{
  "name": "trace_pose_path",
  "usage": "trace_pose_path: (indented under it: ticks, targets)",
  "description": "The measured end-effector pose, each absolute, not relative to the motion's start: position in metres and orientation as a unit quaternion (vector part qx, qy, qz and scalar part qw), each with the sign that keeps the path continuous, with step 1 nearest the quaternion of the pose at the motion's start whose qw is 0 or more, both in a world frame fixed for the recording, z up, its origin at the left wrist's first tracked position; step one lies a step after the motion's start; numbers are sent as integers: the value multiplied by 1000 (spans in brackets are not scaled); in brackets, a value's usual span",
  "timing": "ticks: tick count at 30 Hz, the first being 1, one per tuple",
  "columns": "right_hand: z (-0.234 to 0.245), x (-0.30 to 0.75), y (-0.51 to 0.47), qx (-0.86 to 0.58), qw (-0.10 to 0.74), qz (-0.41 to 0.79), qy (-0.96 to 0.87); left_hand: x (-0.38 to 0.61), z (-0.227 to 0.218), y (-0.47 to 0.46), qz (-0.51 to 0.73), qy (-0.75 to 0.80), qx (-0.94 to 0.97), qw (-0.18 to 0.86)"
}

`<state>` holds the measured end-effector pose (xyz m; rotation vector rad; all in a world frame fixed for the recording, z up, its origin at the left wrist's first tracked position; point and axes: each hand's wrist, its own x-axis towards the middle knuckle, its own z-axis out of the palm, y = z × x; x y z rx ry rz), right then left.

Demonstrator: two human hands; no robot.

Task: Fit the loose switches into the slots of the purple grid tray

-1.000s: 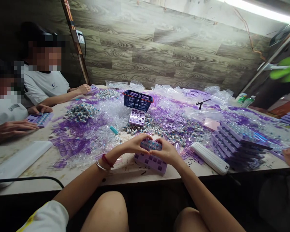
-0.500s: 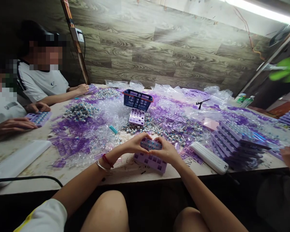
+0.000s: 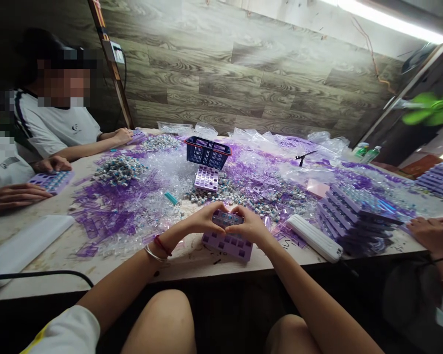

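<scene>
My left hand (image 3: 203,221) and my right hand (image 3: 250,227) meet over a purple tray (image 3: 227,244) that lies near the table's front edge. Both hands curl round the tray's far end, thumbs touching. Small blue-topped switches (image 3: 227,219) sit in the tray's cells between my fingers. A loose heap of the same switches (image 3: 243,194) lies just beyond my hands. My left wrist carries a silver bangle and a red band.
Clear and purple plastic wrappers (image 3: 114,211) cover the table (image 3: 59,255). A blue basket (image 3: 206,152) and another purple tray (image 3: 206,178) stand further back. Filled trays are stacked (image 3: 354,216) at right beside a white bar (image 3: 313,238). Other people's hands work at left (image 3: 18,194) and right (image 3: 433,236).
My hands stay on the tray with barely any shift. The view has tilted a little, and the hand of the person at right has come further into sight.
</scene>
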<state>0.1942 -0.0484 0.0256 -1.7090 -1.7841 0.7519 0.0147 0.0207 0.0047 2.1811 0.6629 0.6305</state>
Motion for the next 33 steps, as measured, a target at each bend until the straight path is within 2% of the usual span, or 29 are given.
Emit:
trace_pose_path:
  ticks: [6,25,33]
  targets:
    - [23,199,-46,-601,272,329,-676,16,1,24,235,279,844,392]
    - [32,199,-53,-606,202,312,-703,16,4,17,218,290,838,408]
    - [30,197,-49,-606,196,293,-713,15,6,16,229,273,854,379]
